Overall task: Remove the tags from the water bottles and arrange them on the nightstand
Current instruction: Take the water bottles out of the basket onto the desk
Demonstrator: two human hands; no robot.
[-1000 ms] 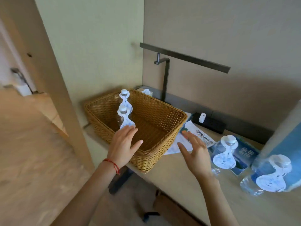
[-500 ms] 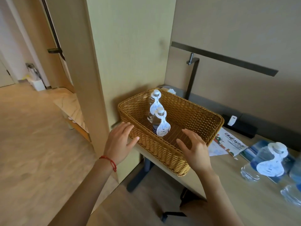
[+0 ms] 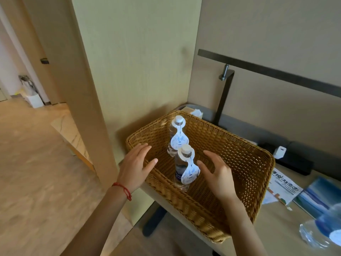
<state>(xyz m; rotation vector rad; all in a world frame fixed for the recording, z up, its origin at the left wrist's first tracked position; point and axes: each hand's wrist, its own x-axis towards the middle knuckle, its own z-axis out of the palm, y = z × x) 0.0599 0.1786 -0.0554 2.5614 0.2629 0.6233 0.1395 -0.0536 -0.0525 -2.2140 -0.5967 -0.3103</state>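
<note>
Two clear water bottles stand upright in a wicker basket (image 3: 245,174) on the desk. The near bottle (image 3: 180,169) wears a white paper tag (image 3: 191,172) hung from its neck. The far bottle (image 3: 174,137) carries a similar tag (image 3: 178,140). My left hand (image 3: 135,166) hovers open over the basket's left rim, a red string on its wrist. My right hand (image 3: 217,174) is open inside the basket, just right of the near bottle, not touching it. A third bottle (image 3: 321,231) lies blurred at the lower right edge.
The basket sits at the left end of a wooden desk (image 3: 276,235) against a wall panel. Leaflets (image 3: 284,187) and a blue booklet (image 3: 317,198) lie to its right. A black box with a white plug (image 3: 280,152) and a lamp post (image 3: 224,97) stand behind. Open floor lies left.
The view has shifted left and closer to the basket. Both hands have moved in toward the near bottle, the right hand now inside the basket beside it.
</note>
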